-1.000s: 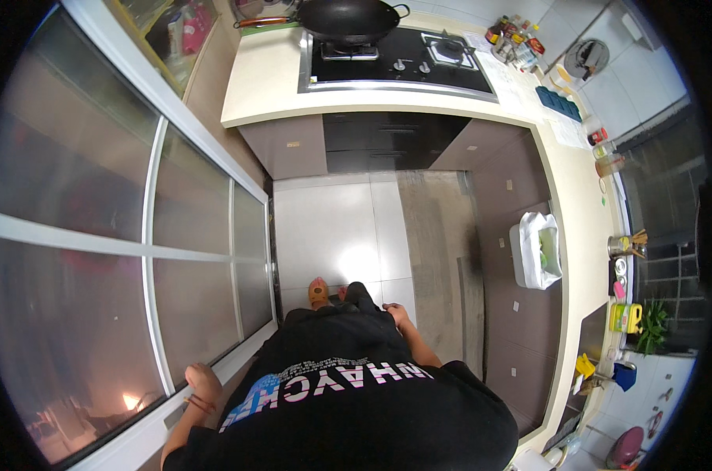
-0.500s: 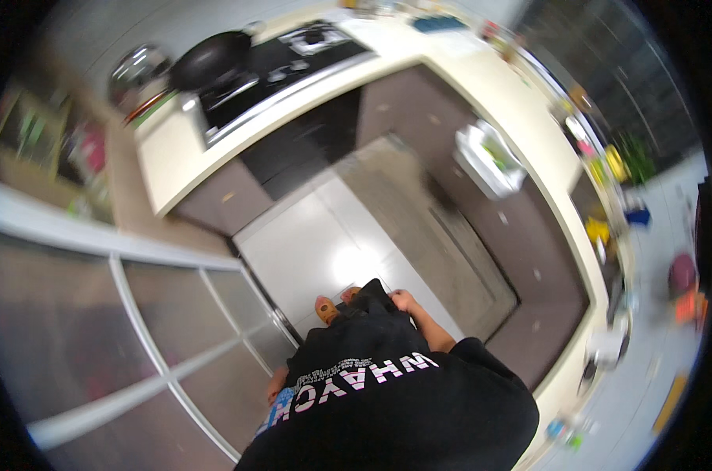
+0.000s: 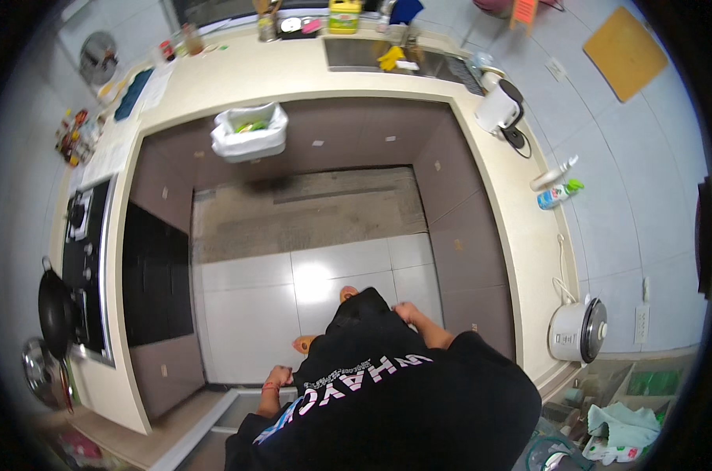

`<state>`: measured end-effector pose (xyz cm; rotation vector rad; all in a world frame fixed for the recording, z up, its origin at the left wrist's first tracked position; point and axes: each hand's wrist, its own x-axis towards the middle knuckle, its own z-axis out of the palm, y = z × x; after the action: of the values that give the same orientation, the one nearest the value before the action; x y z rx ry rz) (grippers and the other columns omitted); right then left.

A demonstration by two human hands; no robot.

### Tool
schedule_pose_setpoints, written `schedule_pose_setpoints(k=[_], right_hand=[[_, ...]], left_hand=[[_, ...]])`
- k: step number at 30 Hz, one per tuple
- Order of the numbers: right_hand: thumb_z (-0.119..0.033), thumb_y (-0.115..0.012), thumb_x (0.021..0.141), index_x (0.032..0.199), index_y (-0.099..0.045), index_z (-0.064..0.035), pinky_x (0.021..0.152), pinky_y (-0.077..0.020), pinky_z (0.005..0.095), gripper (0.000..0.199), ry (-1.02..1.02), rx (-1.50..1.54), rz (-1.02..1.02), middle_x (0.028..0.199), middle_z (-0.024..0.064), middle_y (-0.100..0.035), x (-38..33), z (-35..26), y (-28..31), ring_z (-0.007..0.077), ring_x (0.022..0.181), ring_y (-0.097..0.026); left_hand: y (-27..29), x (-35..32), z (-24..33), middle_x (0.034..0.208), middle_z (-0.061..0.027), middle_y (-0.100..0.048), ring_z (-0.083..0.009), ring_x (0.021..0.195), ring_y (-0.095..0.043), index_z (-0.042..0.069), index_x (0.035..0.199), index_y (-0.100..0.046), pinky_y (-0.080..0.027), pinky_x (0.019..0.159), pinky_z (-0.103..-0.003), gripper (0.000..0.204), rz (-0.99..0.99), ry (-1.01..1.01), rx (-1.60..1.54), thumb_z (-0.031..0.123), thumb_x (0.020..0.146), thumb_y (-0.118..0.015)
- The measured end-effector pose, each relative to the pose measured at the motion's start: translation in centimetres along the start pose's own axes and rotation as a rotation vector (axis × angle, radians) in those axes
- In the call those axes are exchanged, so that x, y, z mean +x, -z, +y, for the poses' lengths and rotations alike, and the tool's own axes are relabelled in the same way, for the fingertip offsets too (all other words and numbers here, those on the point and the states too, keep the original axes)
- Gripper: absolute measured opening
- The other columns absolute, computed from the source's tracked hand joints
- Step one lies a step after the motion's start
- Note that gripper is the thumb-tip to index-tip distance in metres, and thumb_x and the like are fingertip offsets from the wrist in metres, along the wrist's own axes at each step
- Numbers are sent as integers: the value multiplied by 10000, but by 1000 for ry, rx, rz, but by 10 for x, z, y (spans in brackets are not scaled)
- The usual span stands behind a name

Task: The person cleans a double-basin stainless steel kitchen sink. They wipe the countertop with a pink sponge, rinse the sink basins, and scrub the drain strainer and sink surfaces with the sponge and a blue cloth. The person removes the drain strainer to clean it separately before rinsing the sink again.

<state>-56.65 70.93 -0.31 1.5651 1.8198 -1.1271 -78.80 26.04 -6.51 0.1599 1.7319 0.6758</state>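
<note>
I look down my black printed shirt (image 3: 371,392) at a white tiled floor (image 3: 246,314). My left hand (image 3: 277,375), a red band at its wrist, hangs at my side above the floor by the sliding door's track and holds nothing. My right hand (image 3: 409,314) rests against my right hip, close to the brown cabinet fronts (image 3: 466,259), and is also empty. My feet in orange slippers (image 3: 348,295) show just ahead of the shirt.
A U-shaped cream counter (image 3: 521,228) rings the floor. A bin lined with a white bag (image 3: 250,132) hangs at the far cabinets above a grey mat (image 3: 309,212). A black wok (image 3: 56,310) sits on the stove at left, a rice cooker (image 3: 576,330) at right, a sink (image 3: 364,53) at the far end.
The view has swung round: the stove and wok moved from the top to the left, and the sink counter now lies ahead. Both hands stay low at my sides.
</note>
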Motion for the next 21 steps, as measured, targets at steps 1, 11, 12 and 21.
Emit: schedule_pose_setpoints(k=[1,11,12,21], right_hand=[[-366,-626,830,859,-697,7,677,-519,423,380,96,-73,118,836,173,-684,12,60,7,268,779,-663],[-448,-571,850,1030,-684,-34,765,-527,390,466,-38,371,-152,949,134,-696,55,73,55,255,861,-665],[-448,-554,859,1059,-684,-51,808,-525,375,463,-169,313,-231,964,112,-702,55,48,69,243,874,-663],[-341,-577,888,1017,-652,-14,692,-495,326,359,372,552,-27,878,78,-674,159,-175,201,186,764,-625]], left_hand=[[-17,13,15,645,-128,-645,-234,592,-634,-7,767,-671,-492,553,-377,297,-53,-95,116,275,802,-586],[22,115,259,1025,-246,-655,-353,1018,-613,-7,985,-690,-485,849,-429,440,-17,85,851,357,756,-595],[31,120,289,1076,-263,-646,-372,1088,-600,-7,1016,-684,-478,908,-438,446,-17,69,930,353,785,-558],[-14,186,542,1199,-214,-617,-383,1107,-594,24,1108,-662,-480,933,-458,410,86,-239,1075,260,803,-522]])
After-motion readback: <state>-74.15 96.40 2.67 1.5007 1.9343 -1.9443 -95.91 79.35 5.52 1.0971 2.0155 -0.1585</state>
